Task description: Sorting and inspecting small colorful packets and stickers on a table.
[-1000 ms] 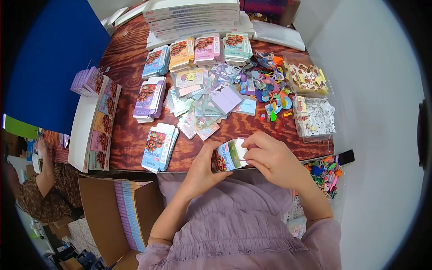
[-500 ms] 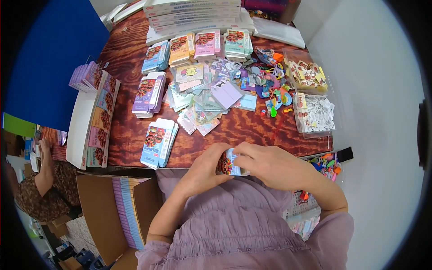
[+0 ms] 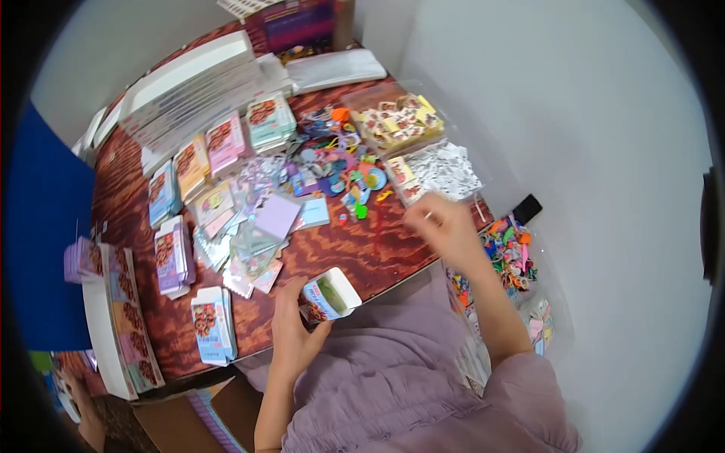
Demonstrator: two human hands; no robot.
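My left hand [image 3: 293, 329] grips a small blue-and-white card box [image 3: 321, 311] at the table's front edge. The box is open at the top with its white flap raised; something greenish shows inside. Over the table's right front part is my right hand [image 3: 445, 228], slightly blurred, with its fingers curled together. A tiny white spot shows at its fingers, too small to name. Just beyond it sits a clear tray of small white packets [image 3: 445, 170]. Left of my left hand lies a stack of flat blue boxes [image 3: 213, 325].
Mixed cards [image 3: 253, 241] and a heap of colourful trinkets [image 3: 336, 162] cover the middle. Stacks of flat boxes, including a purple stack [image 3: 173, 255], stand around them. A display box [image 3: 113, 317] is at left. A bin of small toys [image 3: 513, 257] hangs low at right. Another person's hand [image 3: 81, 396] shows at lower left.
My view has turned to the right. My right hand has left the box and moved right toward the packet tray. The box, its open top now showing, stays in my left hand.
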